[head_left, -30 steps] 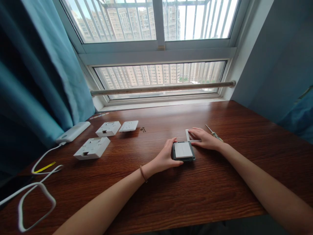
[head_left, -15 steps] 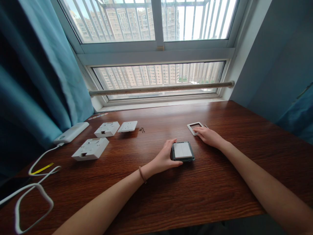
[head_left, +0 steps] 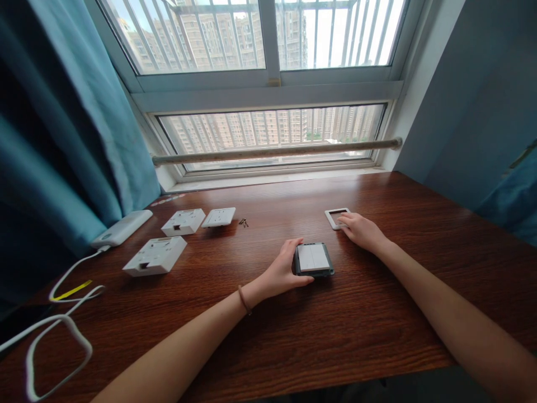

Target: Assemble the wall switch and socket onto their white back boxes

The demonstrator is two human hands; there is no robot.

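Two hands on the table (head_left: 377, 336), both near its middle. Landmark for all positions: the switch (head_left: 313, 259), a grey-rimmed unit with two pale rockers, lying flat and face up.

Left hand (head_left: 285, 268): cupped round the switch's left side, thumb along the near edge, fingers curled over the far edge. It clasps the switch and hides that side of the rim.

Right hand (head_left: 361, 230): beyond and right of the switch, palm down, fingers loosely extended. The fingertips lie on the near right corner of a white frame (head_left: 335, 217), which lies flat just beyond the switch, apart from it. The hand covers that corner; the rest of the frame shows.

Left of the switch, farther back: small dark screws (head_left: 243, 223), then a white cover plate (head_left: 219, 216) and a white box (head_left: 183, 221) just beside each other. A second, larger white box (head_left: 156, 255) sits well left of the switch, level with it. Beyond that box, a white power bank (head_left: 123, 226) by the curtain (head_left: 62, 140); its white cable (head_left: 62, 330) loops toward the near left edge, past a yellow strip (head_left: 71, 289).

Far behind the switch: a window (head_left: 268, 33) with a rod (head_left: 272, 151) across it.
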